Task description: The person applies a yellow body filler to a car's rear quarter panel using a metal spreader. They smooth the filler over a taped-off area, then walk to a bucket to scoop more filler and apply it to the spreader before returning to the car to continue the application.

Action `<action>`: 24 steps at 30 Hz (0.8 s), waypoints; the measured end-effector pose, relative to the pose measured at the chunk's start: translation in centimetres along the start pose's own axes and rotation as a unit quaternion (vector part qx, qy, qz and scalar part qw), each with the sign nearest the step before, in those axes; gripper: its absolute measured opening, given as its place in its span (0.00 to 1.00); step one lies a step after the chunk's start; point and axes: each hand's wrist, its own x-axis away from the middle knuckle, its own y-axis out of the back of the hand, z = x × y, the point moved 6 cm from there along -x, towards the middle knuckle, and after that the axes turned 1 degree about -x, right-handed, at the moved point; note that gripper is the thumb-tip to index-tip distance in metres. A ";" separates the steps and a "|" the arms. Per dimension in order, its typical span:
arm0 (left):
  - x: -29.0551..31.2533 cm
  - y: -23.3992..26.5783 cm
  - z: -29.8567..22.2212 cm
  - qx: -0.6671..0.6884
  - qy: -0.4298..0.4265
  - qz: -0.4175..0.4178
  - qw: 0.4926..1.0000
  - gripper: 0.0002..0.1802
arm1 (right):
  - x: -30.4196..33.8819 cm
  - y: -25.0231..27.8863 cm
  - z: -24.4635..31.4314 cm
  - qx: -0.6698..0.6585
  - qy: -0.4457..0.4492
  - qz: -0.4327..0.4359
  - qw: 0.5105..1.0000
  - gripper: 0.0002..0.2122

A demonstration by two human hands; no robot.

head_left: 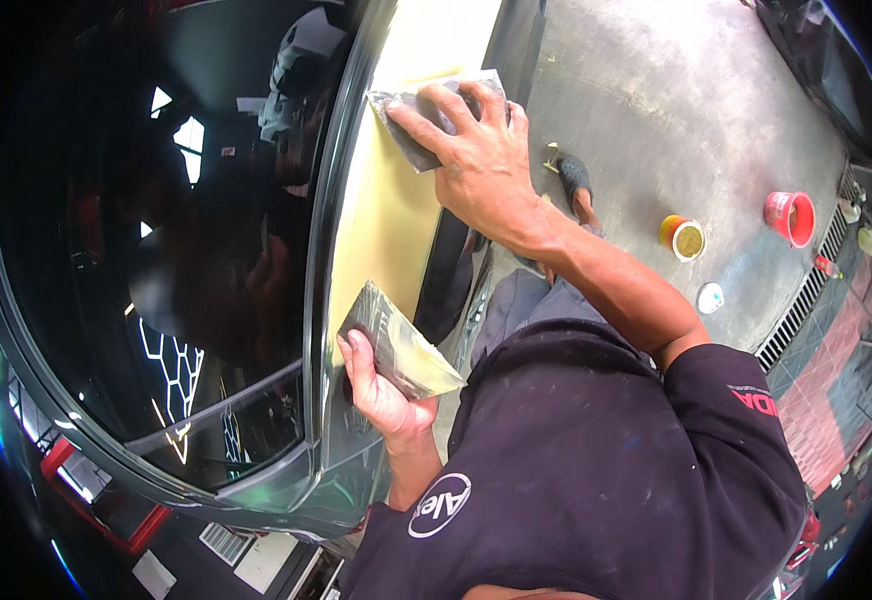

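Observation:
Pale yellow body filler point(384, 235) coats a long strip of the dark car's point(326, 175) side, beside the window. My right hand point(481, 170) is closed on a thin grey putty spreader point(413, 152), its fingers spread over the top face. That spreader lies against the upper part of the coated strip. Lower down, my left hand point(386, 390) grips a second grey spreader point(388, 335), thumb on its face. Yellow filler is smeared along this one's edge and lower corner. Its tip overlaps the lower end of the strip; whether it touches cannot be told.
Dark, reflective window glass point(226, 250) fills the left. On the concrete floor point(646, 120) to the right stand a yellow tin of filler point(683, 238) and a red bucket point(789, 218), with a white lid point(710, 297) nearby. A drain grate point(806, 290) runs beyond them.

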 end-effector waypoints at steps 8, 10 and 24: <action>2.5 4.6 -2.0 -0.004 -0.024 -0.022 0.999 0.18 | 5.3 0.0 6.2 -0.013 0.013 0.014 1.000 0.37; 2.9 5.3 -2.2 -0.002 -0.026 -0.051 0.998 0.17 | 6.3 0.0 7.5 -0.011 0.015 0.023 1.000 0.37; 4.8 8.9 -3.5 0.034 -0.060 -0.151 0.986 0.21 | 11.9 -0.7 12.9 -0.026 0.039 0.076 0.996 0.35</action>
